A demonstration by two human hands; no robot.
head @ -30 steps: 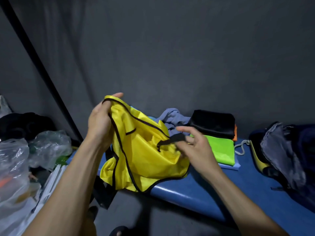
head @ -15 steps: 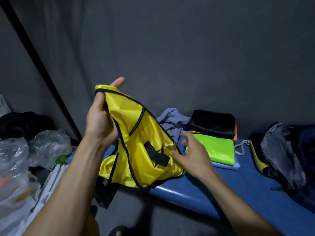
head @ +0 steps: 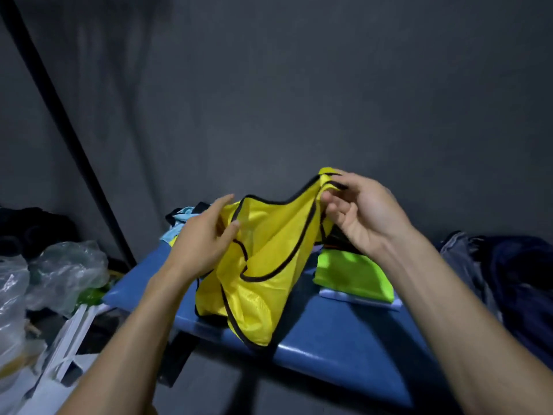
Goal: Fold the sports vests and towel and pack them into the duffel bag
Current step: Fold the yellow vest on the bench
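Both hands have a grip on the yellow vest (head: pixel 263 265): the right hand (head: pixel 359 217) pinches a black-trimmed strap up high, and the left hand (head: pixel 200 238) clutches the fabric at the other side, fingers curled into it. It hangs stretched between them, its lower end draping over the near edge of the blue tabletop (head: pixel 344 339). Just beside it lies a folded green vest (head: pixel 353 269), and the dark duffel bag (head: pixel 514 283) slumps at far right.

Dim grey wall (head: pixel 329 85) behind a blue bench (head: pixel 344 333), black pole (head: pixel 59 115) left.
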